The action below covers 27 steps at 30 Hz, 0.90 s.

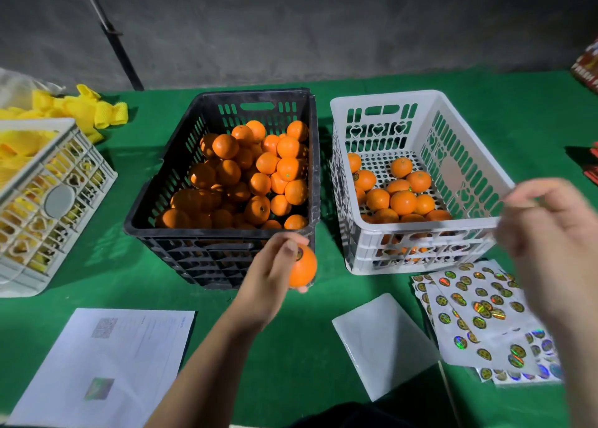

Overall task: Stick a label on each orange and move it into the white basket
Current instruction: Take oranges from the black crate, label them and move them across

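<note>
1. Orange peel shows between the fingers of the left hand (275,270), whose grip is curled round one orange (302,267); the thumb lies over its top beside a small dark label (299,253) on the fruit.
2. That orange is held above the green surface (291,346), just in front of the near right corner of the black crate (223,259), in the gap between the two baskets.
3. Right hand (547,243) hangs blurred over the near right corner of the white basket (420,230); its fingers are bent, but whether the grip pinches anything I cannot tell.
4. Black crate sits left of centre, heaped with oranges (246,175) almost to its rim.
5. White basket stands just right of it, holding a single layer of oranges (401,198) toward its near side, with bare perforated floor at the far end.
6. Sticker sheets (475,308) lie fanned on the surface near the white basket, under the right hand.
7. Blank white sheet (382,340) lies left of the stickers; a printed paper (110,363) lies near left.
8. Grey basket (48,201) with yellow foam nets (81,110) stands far left.
9. Open green cloth lies between the printed paper and the blank sheet.
</note>
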Each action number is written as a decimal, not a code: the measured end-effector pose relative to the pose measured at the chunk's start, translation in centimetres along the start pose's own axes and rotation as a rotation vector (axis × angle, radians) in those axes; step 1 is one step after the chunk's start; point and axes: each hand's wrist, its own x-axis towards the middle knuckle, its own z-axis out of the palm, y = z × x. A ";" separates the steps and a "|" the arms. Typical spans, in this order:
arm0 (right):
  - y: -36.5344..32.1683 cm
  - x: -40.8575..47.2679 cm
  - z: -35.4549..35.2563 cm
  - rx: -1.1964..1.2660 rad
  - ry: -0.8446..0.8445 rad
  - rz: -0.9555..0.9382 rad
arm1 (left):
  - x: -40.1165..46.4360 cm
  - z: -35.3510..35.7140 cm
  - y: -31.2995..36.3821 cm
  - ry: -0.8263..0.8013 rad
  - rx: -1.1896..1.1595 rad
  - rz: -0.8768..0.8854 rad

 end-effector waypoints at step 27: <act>2.4 -1.7 12.1 0.133 -0.056 0.002 | 0.9 7.0 2.0 -0.174 -0.224 0.154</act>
